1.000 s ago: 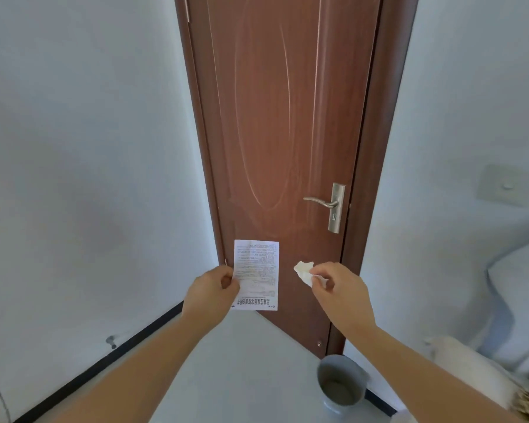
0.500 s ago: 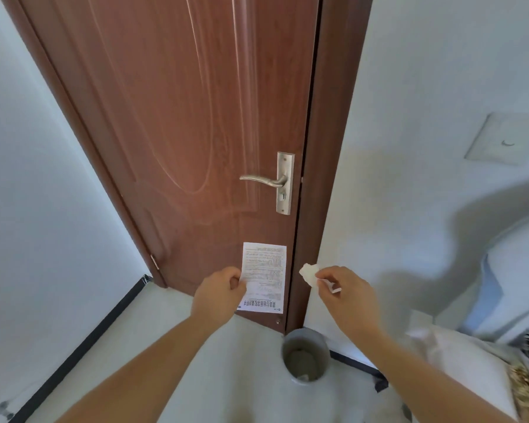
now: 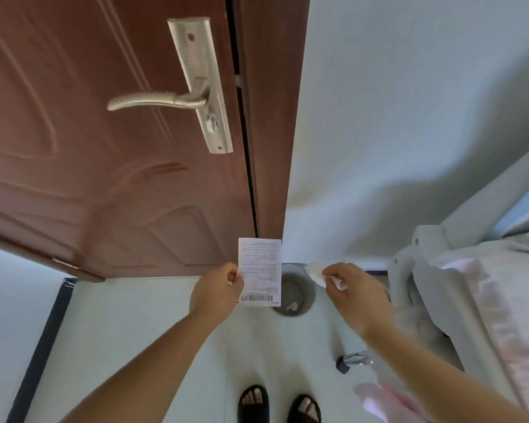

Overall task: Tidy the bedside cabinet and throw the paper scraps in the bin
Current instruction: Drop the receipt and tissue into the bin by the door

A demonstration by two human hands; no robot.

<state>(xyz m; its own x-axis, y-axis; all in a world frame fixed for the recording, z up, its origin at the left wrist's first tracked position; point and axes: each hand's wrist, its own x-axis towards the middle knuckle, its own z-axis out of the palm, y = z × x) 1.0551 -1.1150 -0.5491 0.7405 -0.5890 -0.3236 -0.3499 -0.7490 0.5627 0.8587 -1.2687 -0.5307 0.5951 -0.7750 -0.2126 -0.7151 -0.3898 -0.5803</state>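
Note:
My left hand [image 3: 217, 290] pinches a printed white paper slip [image 3: 259, 271] by its left edge and holds it upright above the floor. My right hand [image 3: 356, 293] grips a small crumpled white paper scrap [image 3: 316, 272] between thumb and fingers. A round grey bin [image 3: 300, 290] stands on the floor against the wall, straight below and between both hands. A bit of white paper lies inside the bin. The slip overlaps the bin's left rim in view; the scrap hangs over its right rim.
A brown wooden door [image 3: 104, 148] with a silver lever handle [image 3: 159, 100] fills the upper left. A grey bed frame with pink bedding [image 3: 483, 300] is on the right. A small metal foot [image 3: 353, 360] and my sandalled feet [image 3: 280, 403] are on the pale floor.
The view has tilted down and closed in on the door and bin. The bin now sits directly under both hands. Both hands keep their papers.

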